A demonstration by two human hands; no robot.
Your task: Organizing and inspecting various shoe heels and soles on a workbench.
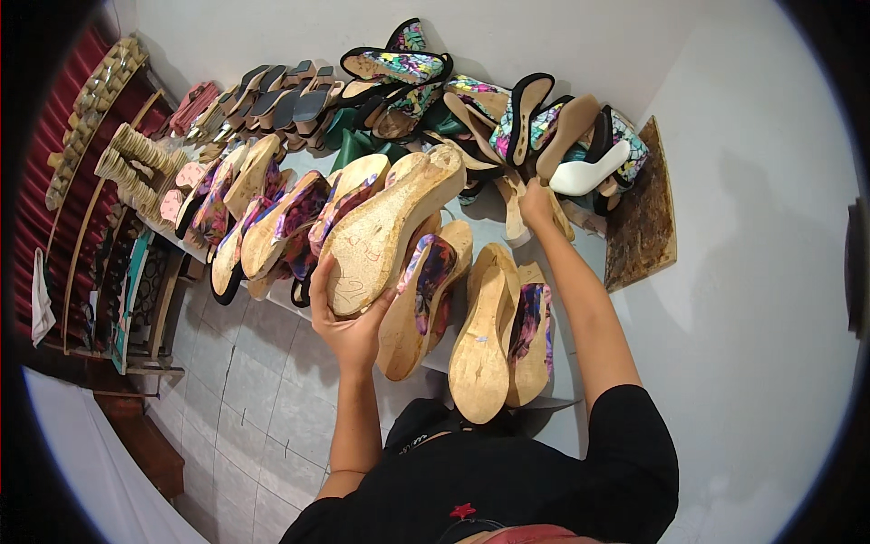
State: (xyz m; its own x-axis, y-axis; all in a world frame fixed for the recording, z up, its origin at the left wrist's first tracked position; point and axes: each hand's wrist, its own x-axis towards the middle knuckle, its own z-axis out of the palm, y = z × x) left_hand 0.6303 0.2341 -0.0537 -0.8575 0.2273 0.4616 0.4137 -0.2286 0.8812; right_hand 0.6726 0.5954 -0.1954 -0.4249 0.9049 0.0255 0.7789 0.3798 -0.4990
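My left hand (349, 331) grips a wedge shoe sole (381, 240) by one rounded end. Its pale, wood-coloured underside faces me and carries handwritten marks. My right arm stretches to the far side of the table, where my right hand (536, 204) is closed at the lower end of a brown insole-shaped piece (567, 136). Its fingers are mostly hidden, so what they grasp is unclear. A white sole-shaped piece (589, 172) lies just right of that hand. Nearest my body, a pale wedge sandal (483, 349) and a purple floral-strapped sandal (420, 290) stand along the table edge.
Several floral wedge sandals (281, 227) line the left part of the table. Behind them are dark-soled shoes (313, 106) and a heap of multicoloured black-edged shoes (399, 68). A worn board (642, 213) leans at the right wall. Racks with stacked pale pieces (136, 168) stand left.
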